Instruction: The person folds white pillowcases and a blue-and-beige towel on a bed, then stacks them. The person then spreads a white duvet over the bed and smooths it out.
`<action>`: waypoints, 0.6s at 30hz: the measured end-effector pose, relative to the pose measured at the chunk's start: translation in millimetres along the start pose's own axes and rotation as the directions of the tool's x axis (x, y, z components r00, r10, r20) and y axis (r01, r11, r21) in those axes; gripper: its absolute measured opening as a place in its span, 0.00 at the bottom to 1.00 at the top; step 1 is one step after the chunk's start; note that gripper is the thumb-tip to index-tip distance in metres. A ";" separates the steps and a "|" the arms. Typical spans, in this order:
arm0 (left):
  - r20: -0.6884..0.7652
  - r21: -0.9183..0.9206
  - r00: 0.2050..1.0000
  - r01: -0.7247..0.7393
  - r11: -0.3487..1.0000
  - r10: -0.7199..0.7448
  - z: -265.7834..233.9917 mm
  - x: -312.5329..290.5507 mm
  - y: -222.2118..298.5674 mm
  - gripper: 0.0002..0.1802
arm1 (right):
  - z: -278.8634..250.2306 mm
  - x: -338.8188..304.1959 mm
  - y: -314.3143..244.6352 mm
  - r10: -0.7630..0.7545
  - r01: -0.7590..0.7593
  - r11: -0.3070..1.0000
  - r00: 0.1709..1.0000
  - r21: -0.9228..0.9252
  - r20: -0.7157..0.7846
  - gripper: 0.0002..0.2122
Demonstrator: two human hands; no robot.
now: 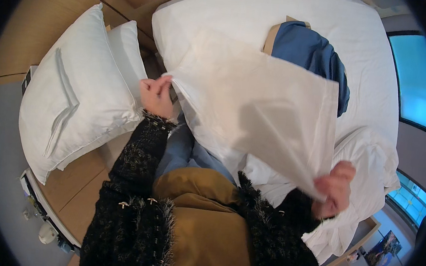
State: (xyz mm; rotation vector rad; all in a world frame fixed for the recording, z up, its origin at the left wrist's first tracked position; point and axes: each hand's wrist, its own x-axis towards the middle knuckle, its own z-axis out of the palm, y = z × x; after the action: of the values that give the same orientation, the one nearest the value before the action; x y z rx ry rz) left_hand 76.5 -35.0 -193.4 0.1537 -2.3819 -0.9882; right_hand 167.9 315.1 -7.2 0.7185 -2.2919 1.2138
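Note:
A white pillowcase point(217, 78) with a stitched hem hangs stretched between my two hands above the bed. My left hand point(156, 97) pinches one edge of it, fingers closed, near the bed's left side. At the opposite end, lower right, my right hand point(334, 190) grips a corner; it is blurred by motion. The fabric between them slopes and folds toward my right hand. Left of my left hand, a plump white pillow point(94, 83) leans with a crease down its face, and another pillow point(128, 51) stands partly hidden behind it.
The bed point(346, 23) has a white fitted sheet. A bundled blue cloth with beige trim point(312, 48) lies on it beyond the pillowcase. Crumpled white bedding point(369, 155) is heaped at the right. A wooden panel point(29, 23) rises at the left, and a window point(419, 82) is at the far right.

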 end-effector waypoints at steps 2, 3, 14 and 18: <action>-0.056 -0.133 0.966 0.245 0.960 -0.254 1.8 14.7 -3.1 0.08 | -8.2 9.7 -10.9 -0.128 0.091 0.964 0.982 0.250 0.136 0.09; -0.048 -0.229 0.909 0.394 0.890 -0.415 2.0 21.2 -2.9 0.06 | -8.7 12.0 -15.5 -0.195 0.111 0.906 0.966 0.408 0.169 0.10; 0.673 -0.673 0.734 0.555 0.490 0.093 -56.0 -0.5 119.1 0.06 | 62.7 30.6 -8.2 -0.018 -0.164 0.789 0.957 0.592 0.289 0.09; 0.726 -0.687 0.600 0.651 0.323 0.335 -76.6 -1.1 143.8 0.08 | 80.2 39.6 -16.2 0.007 -0.147 0.852 0.963 0.502 0.269 0.11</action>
State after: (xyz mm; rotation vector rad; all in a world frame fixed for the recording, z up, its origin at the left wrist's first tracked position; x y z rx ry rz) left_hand 132.7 21.8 -51.4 -0.6342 -1.8615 -2.9552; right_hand 136.4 230.2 -14.7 1.0311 -2.2150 1.9186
